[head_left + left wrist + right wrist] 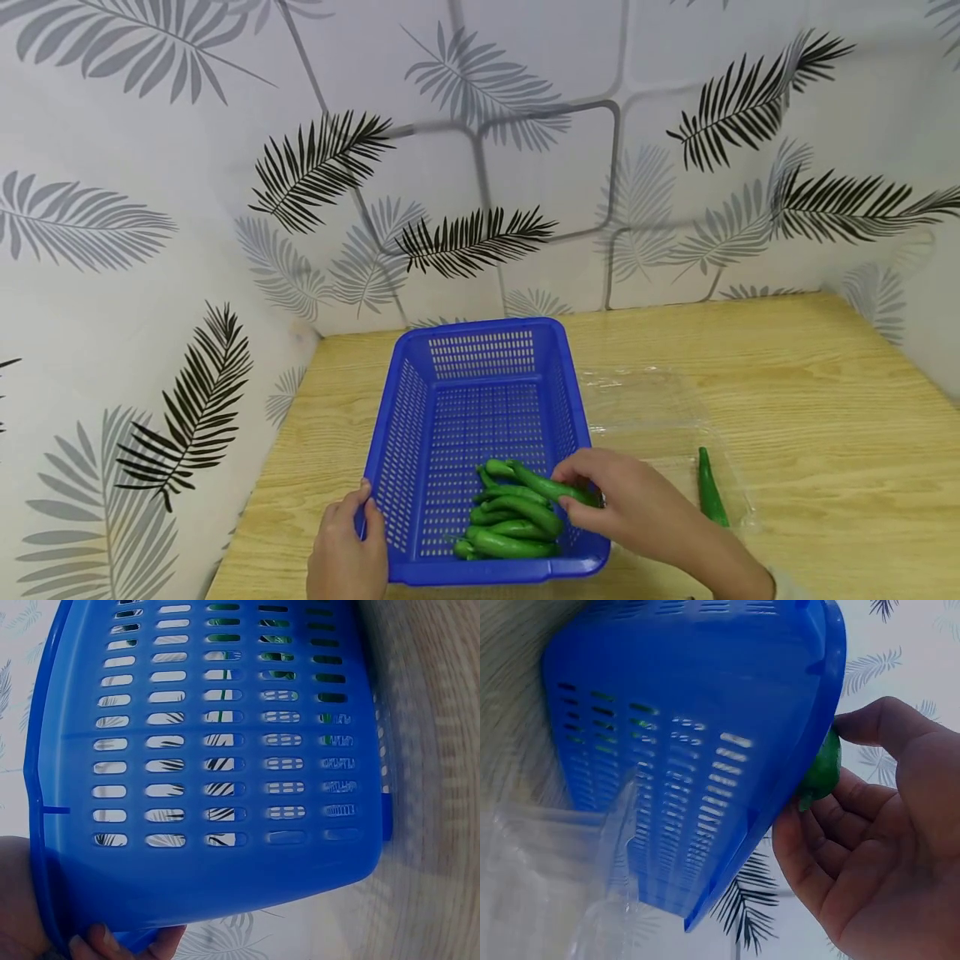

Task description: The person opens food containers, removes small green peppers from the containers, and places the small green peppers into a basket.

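A blue plastic basket point(487, 408) with slotted walls sits on the table, several green peppers point(513, 546) piled at its near right end. My left hand point(348, 546) grips the basket's near left rim; in the left wrist view the fingertips point(103, 941) curl at that rim. Over the right rim, my right hand point(637, 500) pinches one green pepper point(542, 482) that lies above the pile. From the right wrist view, the end of this pepper point(823, 769) shows between thumb and fingers, partly behind the basket rim.
To the right of the basket lies a clear plastic container point(637, 400), with a single green pepper point(708, 492) in its near right part. The wooden table point(825, 417) meets a leaf-patterned wall covering point(540, 183) at the back and left.
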The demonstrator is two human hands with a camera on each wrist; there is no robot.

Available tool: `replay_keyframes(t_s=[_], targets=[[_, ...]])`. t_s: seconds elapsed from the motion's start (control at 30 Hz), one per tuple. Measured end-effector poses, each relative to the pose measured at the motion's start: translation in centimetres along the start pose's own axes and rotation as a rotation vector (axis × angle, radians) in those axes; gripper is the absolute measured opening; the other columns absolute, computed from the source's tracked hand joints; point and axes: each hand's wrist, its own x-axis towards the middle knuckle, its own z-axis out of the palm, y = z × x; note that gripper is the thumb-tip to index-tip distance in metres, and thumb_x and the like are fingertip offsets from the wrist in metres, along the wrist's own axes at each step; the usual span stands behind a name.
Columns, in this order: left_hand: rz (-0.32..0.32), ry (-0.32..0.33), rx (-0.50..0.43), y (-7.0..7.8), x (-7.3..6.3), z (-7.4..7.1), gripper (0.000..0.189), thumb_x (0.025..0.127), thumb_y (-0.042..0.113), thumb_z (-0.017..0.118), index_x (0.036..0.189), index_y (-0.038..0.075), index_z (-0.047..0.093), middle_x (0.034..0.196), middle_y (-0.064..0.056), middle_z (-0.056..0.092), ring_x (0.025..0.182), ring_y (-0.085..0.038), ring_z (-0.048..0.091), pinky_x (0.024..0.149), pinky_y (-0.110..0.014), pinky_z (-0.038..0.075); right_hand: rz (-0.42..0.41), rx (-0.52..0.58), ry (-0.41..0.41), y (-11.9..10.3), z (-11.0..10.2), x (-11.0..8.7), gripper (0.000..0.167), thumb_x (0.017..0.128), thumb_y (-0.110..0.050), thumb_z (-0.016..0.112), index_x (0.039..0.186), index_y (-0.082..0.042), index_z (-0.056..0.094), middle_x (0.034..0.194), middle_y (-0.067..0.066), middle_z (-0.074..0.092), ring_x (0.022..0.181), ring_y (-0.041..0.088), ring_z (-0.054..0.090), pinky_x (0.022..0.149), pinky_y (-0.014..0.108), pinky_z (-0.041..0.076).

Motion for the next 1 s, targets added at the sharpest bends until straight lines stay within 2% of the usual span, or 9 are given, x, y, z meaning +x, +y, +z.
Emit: replay_keyframes(t_s=[0.23,0.43,0.6,0.73,1.0], targets=[[0.010,0.015,-0.005,-0.1,0.1,0.0,0.028,0.098,0.013,0.064,0.121,0.004,0.076,0.112,-0.021,0.074,0.094,-0.053,0.071,0.072,-0.063,0.055,-0.131,-0.095,-0.054,-0.7,1.2,1.0,0.016,0.099,-0.020,0.070,0.112,-0.013,0.074,0.104,-0.006,0.074,0.092,0.002,0.064,0.079,0.029,0.059],[0.004,0.005,-0.002,-0.2,0.1,0.1,0.029,0.098,0.013,0.064,0.122,0.004,0.076,0.109,-0.020,0.074,0.091,-0.051,0.072,0.069,-0.061,0.055,-0.168,-0.180,-0.129,-1.0,2.7,1.6,0.019,0.102,-0.024,0.068,0.117,-0.013,0.075,0.110,-0.002,0.076,0.104,0.015,0.073,0.086,0.035,0.061],[0.004,0.005,-0.003,-0.1,0.1,0.1,0.029,0.097,0.012,0.064,0.122,0.004,0.076,0.108,-0.021,0.074,0.091,-0.051,0.072,0.069,-0.060,0.055,-0.195,-0.214,-0.145,-1.1,3.4,2.0,0.017,0.101,-0.024,0.070,0.114,-0.015,0.077,0.107,-0.005,0.073,0.098,0.010,0.072,0.081,0.030,0.060],[-0.003,-0.001,-0.002,0.0,0.1,0.1,0.029,0.098,0.013,0.063,0.122,0.003,0.075,0.108,-0.021,0.073,0.091,-0.051,0.072,0.069,-0.060,0.056,-0.177,-0.211,-0.149,-1.2,3.6,2.3,0.015,0.098,-0.023,0.073,0.111,-0.016,0.078,0.103,-0.008,0.069,0.093,0.005,0.069,0.078,0.027,0.059],[-0.006,-0.003,-0.004,0.0,0.0,0.0,0.030,0.098,0.014,0.063,0.123,0.003,0.075,0.109,-0.021,0.073,0.093,-0.051,0.072,0.071,-0.061,0.056,-0.176,-0.277,-0.138,-1.4,4.4,2.9,0.009,0.094,-0.025,0.078,0.102,-0.021,0.078,0.100,-0.010,0.073,0.092,0.005,0.070,0.077,0.029,0.058]])
